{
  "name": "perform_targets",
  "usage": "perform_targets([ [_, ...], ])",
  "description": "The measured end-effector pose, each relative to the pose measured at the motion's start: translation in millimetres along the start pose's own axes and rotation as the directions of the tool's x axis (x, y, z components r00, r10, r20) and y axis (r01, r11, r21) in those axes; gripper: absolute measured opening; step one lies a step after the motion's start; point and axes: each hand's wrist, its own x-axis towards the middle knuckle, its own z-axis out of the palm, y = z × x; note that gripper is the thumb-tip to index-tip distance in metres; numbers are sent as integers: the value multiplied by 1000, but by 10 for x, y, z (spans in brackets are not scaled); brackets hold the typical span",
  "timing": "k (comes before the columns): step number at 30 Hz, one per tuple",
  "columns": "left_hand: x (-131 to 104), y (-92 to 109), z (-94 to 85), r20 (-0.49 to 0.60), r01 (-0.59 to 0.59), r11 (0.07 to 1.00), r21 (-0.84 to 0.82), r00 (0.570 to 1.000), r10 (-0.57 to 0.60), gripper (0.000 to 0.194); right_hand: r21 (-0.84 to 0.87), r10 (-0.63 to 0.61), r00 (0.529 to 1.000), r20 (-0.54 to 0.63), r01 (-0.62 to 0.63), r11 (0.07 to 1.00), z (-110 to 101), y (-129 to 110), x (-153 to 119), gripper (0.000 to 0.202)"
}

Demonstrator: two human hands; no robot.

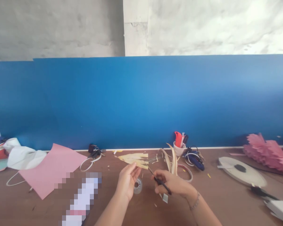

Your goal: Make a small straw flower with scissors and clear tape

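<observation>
Between its fingers and thumb, my left hand point(128, 182) pinches a pale yellow, husk-like strip point(141, 164). Black-handled scissors point(163, 185) are in my right hand point(171, 183), their blades pointing up and left toward the strip's right end. Whether the blades touch the strip I cannot tell. More pale pieces point(132, 157) lie just behind my left hand. A clear tape roll point(138, 186) rests on the table between my hands. Curled dry strips point(174, 160) stand up behind my right hand, by a pale ring point(187, 174).
Pink paper point(54, 166) and white tissue point(25, 159) lie left. Keys point(95, 152) and a white cup of pens point(179, 148) stand along the blue partition point(141, 103). To the right are a round pale disc point(242, 171), pink ruffled paper point(269, 153) and a white adapter point(281, 210).
</observation>
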Motion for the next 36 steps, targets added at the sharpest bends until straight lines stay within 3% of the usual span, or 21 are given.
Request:
perform_targets([
  [3,-11,13,22,-26,35,998,-47,999,-36,7,68,-95,980,-172,108,992,21,31,90,31],
  [6,-43,-3,42,-17,67,996,-55,998,-68,8,165,-188,909,-373,264,950,126,56,233,40],
  [13,-45,-84,24,16,80,997,-15,997,-80,6,224,-188,820,-540,356,907,287,52,328,47],
  [18,-43,-115,13,35,61,998,6,998,-61,5,228,-135,798,-587,323,919,317,1,290,44],
  [23,-46,-29,15,15,-48,999,13,999,47,3,218,-121,778,-617,317,923,257,88,341,36],
  [30,-7,108,-16,-12,-150,982,112,988,152,4,-88,-93,801,-592,50,995,107,352,442,24],
  [36,-26,146,-12,1,-184,962,200,982,187,5,-257,-144,758,-636,-33,966,-9,339,339,12],
])
